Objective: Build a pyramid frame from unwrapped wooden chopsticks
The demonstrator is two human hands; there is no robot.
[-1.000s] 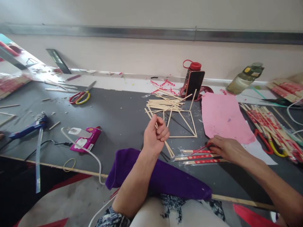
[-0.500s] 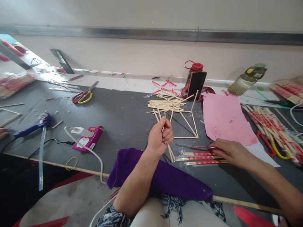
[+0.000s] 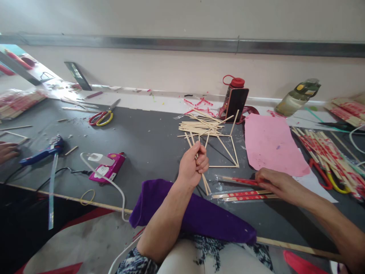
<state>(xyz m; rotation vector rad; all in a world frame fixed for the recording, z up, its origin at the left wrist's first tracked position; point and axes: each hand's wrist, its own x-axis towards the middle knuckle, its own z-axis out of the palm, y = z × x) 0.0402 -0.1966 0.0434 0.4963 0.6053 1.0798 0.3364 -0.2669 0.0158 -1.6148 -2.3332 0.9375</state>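
Head view: your left hand (image 3: 191,166), closed round bare sticks (image 3: 205,184); your right hand (image 3: 275,182), pinching wrapped chopsticks (image 3: 245,181), likely light, stiff, slick-sleeved, best gripped mid-length.

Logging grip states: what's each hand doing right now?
Left hand: closed around bare sticks.
Right hand: fingers at wrapped sticks; whether gripping can't be told.

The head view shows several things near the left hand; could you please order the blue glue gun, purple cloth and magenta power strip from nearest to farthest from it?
1. Purple cloth, nearer the person, beside the forearm of the left hand.
2. Magenta power strip, to the left.
3. Blue glue gun, farther left.
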